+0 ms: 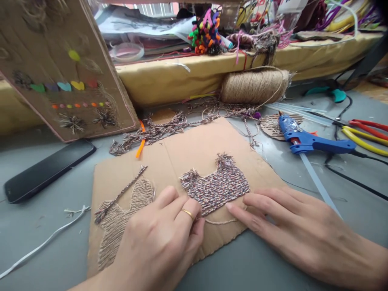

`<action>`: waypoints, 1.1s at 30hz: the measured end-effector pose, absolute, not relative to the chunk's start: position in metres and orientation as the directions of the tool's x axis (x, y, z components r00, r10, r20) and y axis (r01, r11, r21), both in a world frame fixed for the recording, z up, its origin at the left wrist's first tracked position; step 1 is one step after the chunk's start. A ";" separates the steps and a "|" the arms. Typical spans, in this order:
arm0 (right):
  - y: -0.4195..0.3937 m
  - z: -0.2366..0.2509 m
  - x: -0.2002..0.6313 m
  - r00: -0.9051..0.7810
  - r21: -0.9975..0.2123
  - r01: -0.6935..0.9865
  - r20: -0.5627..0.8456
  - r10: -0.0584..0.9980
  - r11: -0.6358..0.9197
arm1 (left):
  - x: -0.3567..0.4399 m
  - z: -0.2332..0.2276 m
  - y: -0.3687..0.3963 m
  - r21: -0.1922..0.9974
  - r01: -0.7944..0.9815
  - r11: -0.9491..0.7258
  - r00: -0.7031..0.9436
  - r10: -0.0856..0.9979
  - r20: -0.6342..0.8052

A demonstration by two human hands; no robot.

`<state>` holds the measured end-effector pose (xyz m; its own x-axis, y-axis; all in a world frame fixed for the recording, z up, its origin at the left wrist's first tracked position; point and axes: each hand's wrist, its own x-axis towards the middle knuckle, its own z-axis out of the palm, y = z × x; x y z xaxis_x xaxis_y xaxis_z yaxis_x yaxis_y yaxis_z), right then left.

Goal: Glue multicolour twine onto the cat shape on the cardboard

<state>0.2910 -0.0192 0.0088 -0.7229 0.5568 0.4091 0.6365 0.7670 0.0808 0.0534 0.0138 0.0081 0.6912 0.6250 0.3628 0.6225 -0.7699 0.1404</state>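
Multicoloured yarn patch [216, 186] on cardboard [194, 149], pressed by two hands.
Left hand [160, 238] and right hand [291, 226] lie flat, fingers spread, gripping nothing.

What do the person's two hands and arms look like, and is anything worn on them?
Both hands are bare, without gloves. The left hand wears a plain gold ring on one finger. The right hand wears no ring that shows. No sleeves, watch or bracelet show on the forearms in view.

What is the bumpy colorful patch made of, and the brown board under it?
The colorful patch looks like rows of multicolored twisted yarn, matte, with frayed tufts at its corners. The brown board looks like plain corrugated cardboard: dull tan surface, a fold crease, rough cut edges.
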 end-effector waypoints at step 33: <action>-0.010 0.008 0.253 -0.771 0.039 0.580 0.349 0.532 0.814 | 0.043 0.016 0.024 0.305 0.732 -0.610 0.601 0.788 0.134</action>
<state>0.2528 -0.0101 0.0080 -0.7711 0.5324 0.3492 0.5796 0.8140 0.0388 0.0431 0.0238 0.0165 0.6012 0.7878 0.1339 0.7315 -0.6100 0.3046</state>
